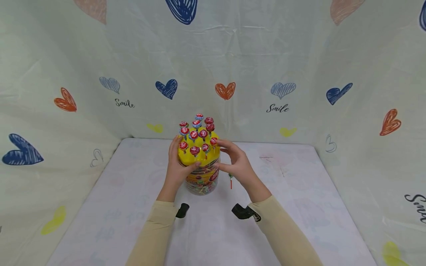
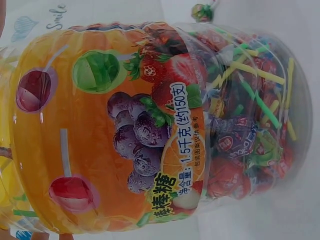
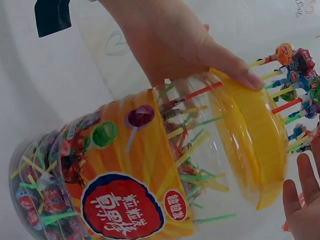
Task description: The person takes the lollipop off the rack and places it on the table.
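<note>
A clear plastic jar [image 1: 201, 184] of wrapped lollipops stands upright on the table, an orange fruit-printed label [image 2: 90, 135] round its middle. Its domed yellow lid [image 3: 252, 140] is on top, with several lollipops [image 1: 194, 135] stuck upright in it by their sticks. My left hand [image 1: 178, 164] grips the lid from the left, its thumb on the front edge and its fingers round the far side. At the lid's right side is my right hand [image 1: 235, 162], fingers spread and slightly bent near the lollipop heads, thumb toward the jar's neck.
A single lollipop [image 1: 231, 180] with a green wrapper and red stick lies on the white table [image 1: 283, 221], right of the jar and beneath my right hand. Behind the table hangs a pale curtain [image 1: 253, 55] printed with hearts.
</note>
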`<action>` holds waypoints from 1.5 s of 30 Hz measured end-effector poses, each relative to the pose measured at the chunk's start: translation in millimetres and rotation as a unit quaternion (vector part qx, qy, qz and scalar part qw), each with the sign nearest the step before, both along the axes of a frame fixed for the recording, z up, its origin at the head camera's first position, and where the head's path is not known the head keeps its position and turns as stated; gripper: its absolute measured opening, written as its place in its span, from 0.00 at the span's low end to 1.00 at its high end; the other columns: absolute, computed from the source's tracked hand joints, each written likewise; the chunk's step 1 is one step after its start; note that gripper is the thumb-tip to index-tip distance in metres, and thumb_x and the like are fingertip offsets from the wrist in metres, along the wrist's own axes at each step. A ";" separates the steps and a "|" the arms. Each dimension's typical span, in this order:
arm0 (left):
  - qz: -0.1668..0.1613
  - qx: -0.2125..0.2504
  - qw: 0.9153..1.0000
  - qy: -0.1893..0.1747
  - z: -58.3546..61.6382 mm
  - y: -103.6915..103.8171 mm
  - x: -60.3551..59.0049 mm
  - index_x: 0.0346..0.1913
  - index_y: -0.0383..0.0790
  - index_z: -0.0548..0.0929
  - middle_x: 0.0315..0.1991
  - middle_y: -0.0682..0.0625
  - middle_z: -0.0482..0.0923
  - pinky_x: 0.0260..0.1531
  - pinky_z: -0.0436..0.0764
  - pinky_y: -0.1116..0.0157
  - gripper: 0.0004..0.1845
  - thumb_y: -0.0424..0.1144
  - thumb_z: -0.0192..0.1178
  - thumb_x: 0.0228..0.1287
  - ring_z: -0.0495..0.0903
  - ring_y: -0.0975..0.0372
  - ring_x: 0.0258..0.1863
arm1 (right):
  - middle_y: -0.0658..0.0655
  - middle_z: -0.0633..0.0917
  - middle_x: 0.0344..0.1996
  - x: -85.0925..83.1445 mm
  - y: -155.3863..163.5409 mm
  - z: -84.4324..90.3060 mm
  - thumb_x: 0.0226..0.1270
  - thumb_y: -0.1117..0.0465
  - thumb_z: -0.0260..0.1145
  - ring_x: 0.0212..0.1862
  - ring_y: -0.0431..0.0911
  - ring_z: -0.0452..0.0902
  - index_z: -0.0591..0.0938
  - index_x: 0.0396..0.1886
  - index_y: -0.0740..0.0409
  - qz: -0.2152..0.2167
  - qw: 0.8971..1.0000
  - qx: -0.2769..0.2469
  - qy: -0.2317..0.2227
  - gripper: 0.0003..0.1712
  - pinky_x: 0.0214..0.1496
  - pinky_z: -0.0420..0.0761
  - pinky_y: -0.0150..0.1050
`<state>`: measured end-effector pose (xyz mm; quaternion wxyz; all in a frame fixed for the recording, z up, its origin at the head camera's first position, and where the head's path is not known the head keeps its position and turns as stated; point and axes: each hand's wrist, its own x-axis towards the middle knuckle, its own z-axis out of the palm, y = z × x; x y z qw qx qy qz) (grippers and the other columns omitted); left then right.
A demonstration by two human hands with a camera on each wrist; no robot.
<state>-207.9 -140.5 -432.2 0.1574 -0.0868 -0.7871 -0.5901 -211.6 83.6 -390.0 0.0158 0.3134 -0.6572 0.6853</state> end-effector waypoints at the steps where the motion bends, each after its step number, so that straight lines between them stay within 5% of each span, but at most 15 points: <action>1: 0.000 0.000 1.000 0.000 0.0 0.1 0.1 0.76 0.53 0.53 0.77 0.55 0.39 0.68 0.60 0.49 0.49 0.41 0.72 0.57 0.55 0.52 0.70 | 0.58 0.72 0.65 0.0 -0.3 0.0 0.55 0.83 0.65 0.68 0.49 0.63 0.72 0.65 0.66 -0.001 1.000 0.001 -0.002 0.35 0.70 0.60 0.58; 19: 0.000 0.007 1.000 -0.011 2.9 2.4 2.0 0.76 0.53 0.52 0.77 0.56 0.38 0.68 0.61 0.50 0.49 0.40 0.72 0.57 0.54 0.53 0.71 | 0.62 0.73 0.63 1.6 -2.1 5.4 0.55 0.84 0.65 0.63 0.52 0.69 0.70 0.65 0.69 -0.009 1.000 -0.021 0.001 0.35 0.69 0.64 0.55; 33: 0.001 0.008 1.000 -0.028 2.2 1.5 0.5 0.77 0.53 0.50 0.77 0.57 0.36 0.69 0.59 0.52 0.51 0.38 0.72 0.56 0.51 0.55 0.72 | 0.57 0.74 0.60 -0.3 11.3 -1.8 0.57 0.80 0.67 0.60 0.55 0.70 0.70 0.64 0.68 -0.047 0.994 -0.097 -0.017 0.33 0.63 0.73 0.46; 45: -0.009 0.013 0.999 -0.051 35.3 10.0 19.9 0.76 0.42 0.50 0.77 0.48 0.36 0.70 0.58 0.53 0.48 0.32 0.68 0.59 0.51 0.52 0.72 | 0.60 0.76 0.56 -12.5 34.3 -43.8 0.57 0.81 0.67 0.52 0.50 0.75 0.72 0.64 0.63 -0.103 0.985 -0.094 -0.101 0.34 0.55 0.80 0.39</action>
